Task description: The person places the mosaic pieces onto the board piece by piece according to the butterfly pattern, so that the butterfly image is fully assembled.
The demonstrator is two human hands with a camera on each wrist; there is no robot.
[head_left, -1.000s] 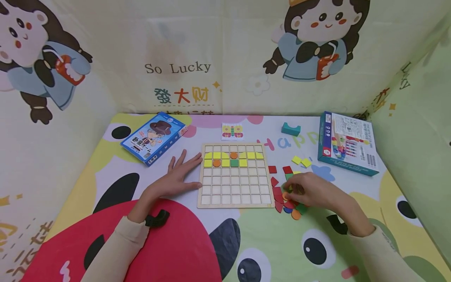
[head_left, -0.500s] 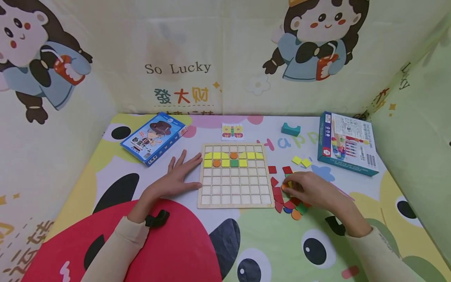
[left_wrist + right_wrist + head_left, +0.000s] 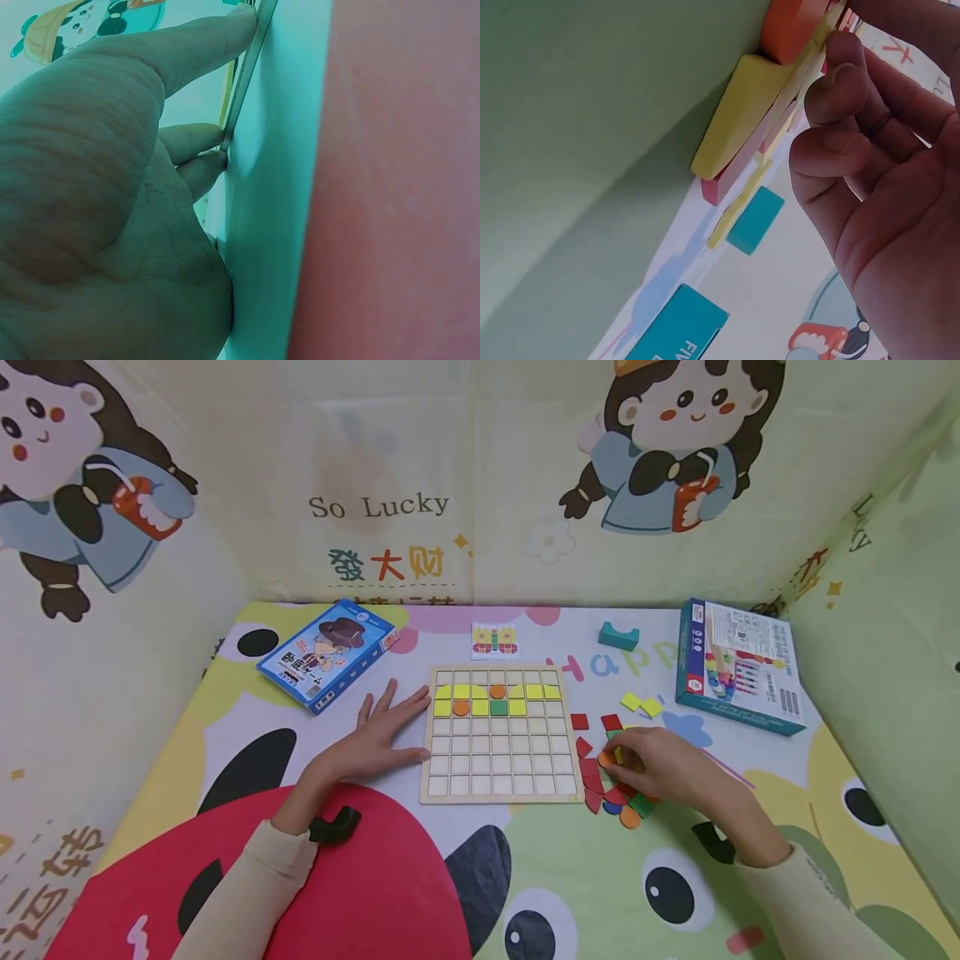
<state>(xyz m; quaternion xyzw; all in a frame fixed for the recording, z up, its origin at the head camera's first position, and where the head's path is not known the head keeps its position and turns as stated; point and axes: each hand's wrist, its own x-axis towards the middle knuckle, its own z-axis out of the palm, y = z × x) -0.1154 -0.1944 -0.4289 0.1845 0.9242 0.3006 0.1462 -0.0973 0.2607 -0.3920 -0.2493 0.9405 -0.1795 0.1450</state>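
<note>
My left hand (image 3: 378, 739) lies with fingers spread, its fingertips and thumb at the left edge of a wooden grid board (image 3: 498, 796). Two rows of the board hold yellow tiles (image 3: 535, 692), two orange discs and a green tile (image 3: 498, 707). At the board's right, my right hand (image 3: 660, 764) reaches into a pile of loose coloured pieces, thumb and index finger pinching an orange disc (image 3: 605, 760). Red tiles (image 3: 591, 768) lie beside those fingertips. Under the curled fingers, the right wrist view shows a yellow piece (image 3: 742, 112) on a red one; the palm hides part of the pile.
Behind the board lies a small card (image 3: 495, 641) with a butterfly pattern. A blue box (image 3: 327, 654) stands at back left, a teal box (image 3: 742, 664) at back right. Near it sits a teal block (image 3: 618, 635). Two yellow tiles (image 3: 641, 702) lie above the pile.
The orange disc at my right fingertips has shifted slightly away from me, and the right hand has edged within the pile. The left hand and the board have stayed put.
</note>
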